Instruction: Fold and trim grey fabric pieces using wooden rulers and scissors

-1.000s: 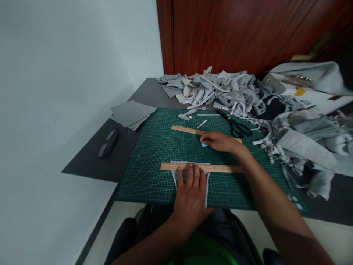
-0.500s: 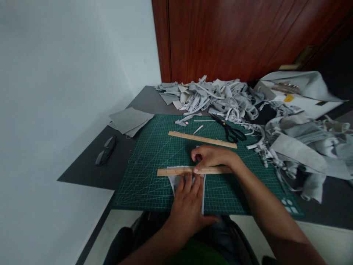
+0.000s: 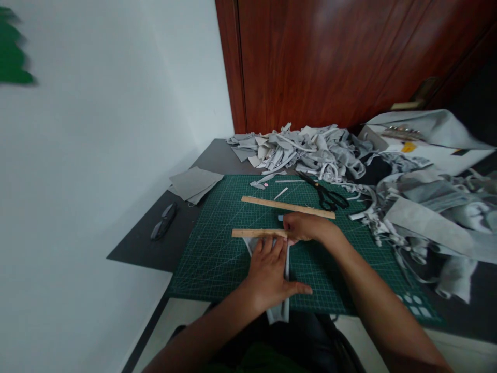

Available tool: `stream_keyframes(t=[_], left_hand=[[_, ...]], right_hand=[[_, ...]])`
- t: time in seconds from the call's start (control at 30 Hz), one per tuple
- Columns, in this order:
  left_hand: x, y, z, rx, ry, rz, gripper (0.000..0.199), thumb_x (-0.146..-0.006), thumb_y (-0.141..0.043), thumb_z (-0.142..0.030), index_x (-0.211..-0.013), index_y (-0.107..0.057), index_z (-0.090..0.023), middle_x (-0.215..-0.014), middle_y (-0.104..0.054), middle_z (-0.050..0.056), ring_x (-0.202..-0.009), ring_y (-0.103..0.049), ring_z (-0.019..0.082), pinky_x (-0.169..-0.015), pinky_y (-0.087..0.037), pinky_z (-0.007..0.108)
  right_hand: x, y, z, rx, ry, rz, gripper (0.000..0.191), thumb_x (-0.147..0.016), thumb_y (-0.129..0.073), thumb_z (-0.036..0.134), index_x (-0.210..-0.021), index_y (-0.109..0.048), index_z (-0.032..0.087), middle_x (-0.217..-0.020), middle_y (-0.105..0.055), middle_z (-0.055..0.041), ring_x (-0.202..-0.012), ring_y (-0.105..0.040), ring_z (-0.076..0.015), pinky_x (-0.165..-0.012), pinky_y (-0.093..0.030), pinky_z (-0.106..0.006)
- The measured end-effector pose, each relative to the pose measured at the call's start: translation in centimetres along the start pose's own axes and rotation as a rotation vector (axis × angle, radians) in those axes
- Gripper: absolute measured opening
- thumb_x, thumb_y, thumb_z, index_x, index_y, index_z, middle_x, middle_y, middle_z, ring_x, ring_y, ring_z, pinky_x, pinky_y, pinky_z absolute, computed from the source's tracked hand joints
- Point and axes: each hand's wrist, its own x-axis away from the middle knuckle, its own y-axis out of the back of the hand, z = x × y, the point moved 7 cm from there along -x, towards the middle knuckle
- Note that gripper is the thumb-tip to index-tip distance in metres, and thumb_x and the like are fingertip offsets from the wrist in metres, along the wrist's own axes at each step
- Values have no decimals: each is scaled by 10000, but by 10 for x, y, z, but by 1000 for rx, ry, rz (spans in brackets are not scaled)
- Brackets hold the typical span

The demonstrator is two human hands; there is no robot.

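Observation:
My left hand (image 3: 269, 267) lies flat on a narrow piece of grey fabric (image 3: 280, 312), fingers stretched forward and thumb out to the right. Its fingertips reach the near edge of a wooden ruler (image 3: 252, 233) lying across the fabric's far end. The fabric's near end hangs over the table edge. My right hand (image 3: 305, 227) is closed with curled fingers over the ruler, near the fabric's far right corner, and hides the ruler's right part. What its fingers hold is hidden. A small light-blue piece (image 3: 280, 218) shows just beyond its knuckles.
The green cutting mat (image 3: 217, 259) carries a second wooden ruler (image 3: 287, 206), black-handled scissors (image 3: 330, 198) and thin scraps. Grey fabric sheets (image 3: 196, 184) and eyeglasses (image 3: 163, 221) lie left. Fabric scraps (image 3: 306, 150) pile up behind, with more fabric (image 3: 435, 223) and a white box (image 3: 430, 150) right.
The view has shifted slightly. My right hand has moved right along the ruler and now covers its right part. My left hand stays flat on the fabric, whose near end now shows past the table edge.

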Motion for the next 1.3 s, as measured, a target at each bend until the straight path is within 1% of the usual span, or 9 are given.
stream_keyframes(t=[0.17,0.3,0.4,0.5,0.57,0.73,0.83,0.97,1.3], left_hand=[[-37,23,-5,-38,-109,50,872,-865,-608,-798,-1397,-610,-107,-1381,-632,191,-1322,-545,396,-1115,-444,542],[-68,31,0,-89,-294,122,421,-940,-728,-478,-1230,-707,-174,-1218,-721,118,-1192,-651,324,-1010,-513,440],[-85,28,13,-134,-389,196,229,-981,-681,-388,-1068,-747,-186,-1130,-747,89,-1066,-702,291,-887,-547,397],[-90,26,21,-100,-529,158,189,-985,-668,-366,-974,-754,-197,-1078,-737,72,-1068,-679,266,-917,-529,381],[-89,26,28,-71,-578,108,198,-970,-676,-371,-1041,-756,-205,-1106,-708,75,-1068,-654,261,-950,-513,395],[-88,25,44,30,-553,93,357,-924,-728,-402,-1243,-735,-242,-1114,-658,70,-1135,-587,269,-1024,-467,400],[-93,29,52,100,-496,102,418,-896,-761,-422,-1284,-726,-269,-1184,-645,68,-1169,-565,272,-1041,-457,400],[-97,32,58,110,-433,94,426,-889,-766,-448,-1278,-734,-278,-1218,-631,73,-1176,-557,284,-1052,-448,426],[-95,30,59,82,-433,70,477,-883,-777,-478,-1300,-721,-253,-1248,-625,83,-1168,-566,286,-1060,-446,429]], right_hand=[[5,12,-17,52,-94,-92,392,-737,-827,151,-1113,-721,177,-1117,-764,-123,-1010,-708,-290,-716,-425,-300],[3,14,-25,42,-100,-86,362,-747,-836,199,-1095,-739,219,-1056,-781,-81,-988,-720,-281,-730,-428,-301],[-3,12,-28,21,-58,-67,303,-731,-837,197,-1019,-754,234,-1051,-782,-54,-971,-715,-256,-700,-409,-281],[-9,12,-34,-13,-29,-74,222,-779,-791,200,-995,-741,214,-1015,-773,-55,-920,-702,-232,-663,-392,-266],[-12,14,-41,-42,-15,-99,152,-835,-739,214,-986,-724,198,-992,-759,-62,-901,-686,-221,-669,-396,-260],[-10,30,-61,-120,49,-200,137,-961,-583,268,-1035,-661,183,-1019,-726,-69,-895,-640,-199,-730,-427,-252],[-10,45,-75,-226,70,-399,186,-996,-501,288,-1044,-647,183,-959,-717,-58,-851,-620,-198,-728,-436,-258],[-17,50,-97,-252,-66,-606,188,-988,-511,284,-1034,-666,188,-915,-723,-55,-858,-625,-215,-737,-432,-269],[-21,44,-100,-137,-233,-630,241,-992,-507,211,-1123,-706,171,-1084,-746,-114,-1018,-667,-234,-886,-460,-283]])
